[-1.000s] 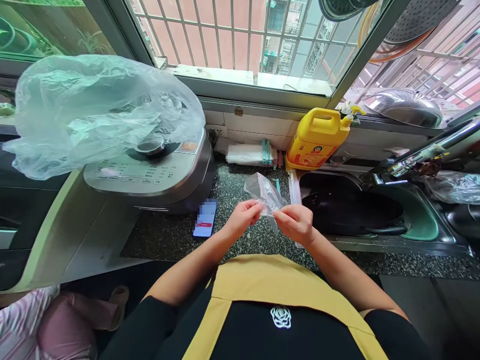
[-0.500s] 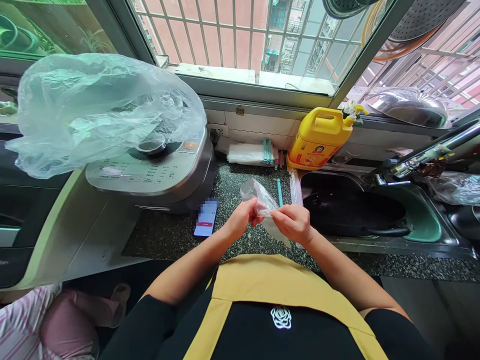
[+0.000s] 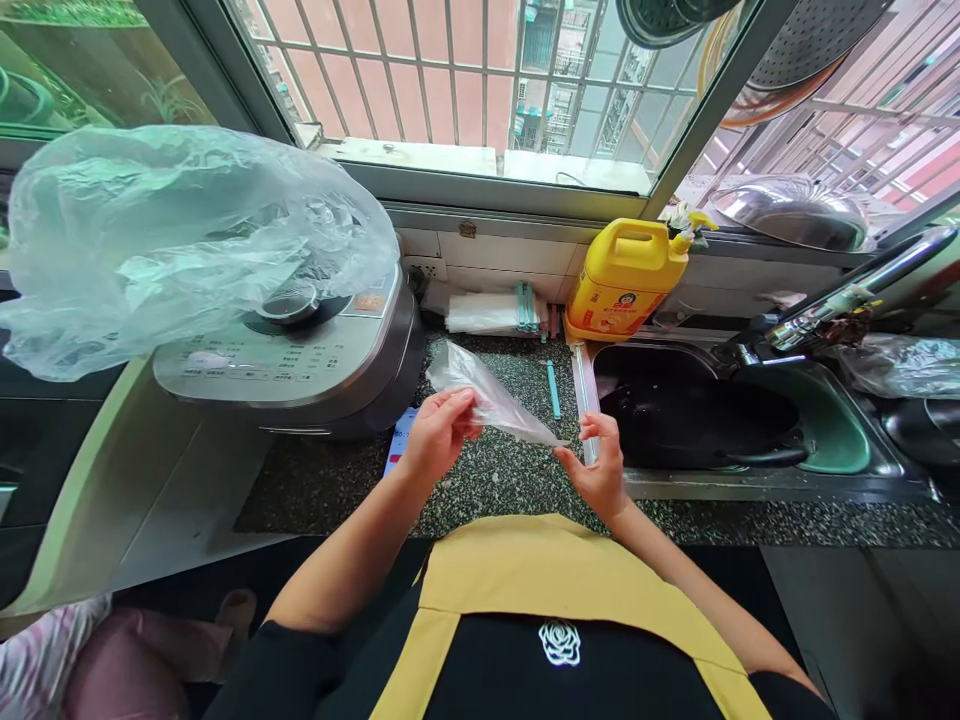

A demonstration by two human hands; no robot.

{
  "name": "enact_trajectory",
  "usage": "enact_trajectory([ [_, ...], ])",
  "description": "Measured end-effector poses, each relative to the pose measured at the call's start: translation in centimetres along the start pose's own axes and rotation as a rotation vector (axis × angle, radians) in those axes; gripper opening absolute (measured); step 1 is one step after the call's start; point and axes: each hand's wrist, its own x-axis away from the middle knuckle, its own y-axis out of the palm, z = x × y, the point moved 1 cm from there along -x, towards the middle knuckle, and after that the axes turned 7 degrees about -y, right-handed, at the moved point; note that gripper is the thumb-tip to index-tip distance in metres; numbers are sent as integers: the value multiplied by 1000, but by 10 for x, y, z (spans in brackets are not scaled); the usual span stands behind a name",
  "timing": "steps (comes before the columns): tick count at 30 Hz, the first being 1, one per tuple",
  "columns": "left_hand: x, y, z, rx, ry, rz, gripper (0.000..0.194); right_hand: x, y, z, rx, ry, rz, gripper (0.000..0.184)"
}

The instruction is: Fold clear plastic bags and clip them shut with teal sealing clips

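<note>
My left hand (image 3: 444, 428) pinches a thin clear plastic bag (image 3: 504, 398) near its wide upper end. The bag stretches to the right above the counter and tapers to a point. Beside that pointed tip is my right hand (image 3: 600, 465), with thumb and fingers apart; the tip lies close to the thumb, and whether they touch I cannot tell. A slim teal strip (image 3: 553, 390) lies on the counter just beyond the bag. Partly covered by my left hand is a phone (image 3: 400, 440) with a lit screen.
A rice cooker (image 3: 300, 375) under a large plastic bag (image 3: 187, 240) stands left. Behind are packed clear bags (image 3: 484, 312) and a yellow jug (image 3: 626, 280). The sink (image 3: 750, 485) at right holds a black pan (image 3: 697, 420). Another person's leg (image 3: 142, 660) shows lower left.
My hands have moved apart, the left one leftward with the bag. The bag, bunched between both hands before, is now drawn out lengthwise. My right hand's fingers have opened.
</note>
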Motion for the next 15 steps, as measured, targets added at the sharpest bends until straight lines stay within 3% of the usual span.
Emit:
enact_trajectory([
  [4, 8, -12, 7, 18, 114, 24, 30, 34, 20, 7, -641, 756, -38, 56],
  [7, 10, -16, 8, -31, 156, 16, 34, 34, 39, -4, -1046, 1139, -259, 58],
  [10, 12, -14, 7, -115, 105, -82, 37, 17, 50, -18, -1271, 1200, -377, 58],
  [12, 12, -14, 6, -164, 106, -113, 38, 5, 53, -21, -1288, 1195, -306, 57],
  [15, 13, -20, 5, -170, 132, -140, 42, -4, 53, -16, -1098, 1124, -111, 45],
])
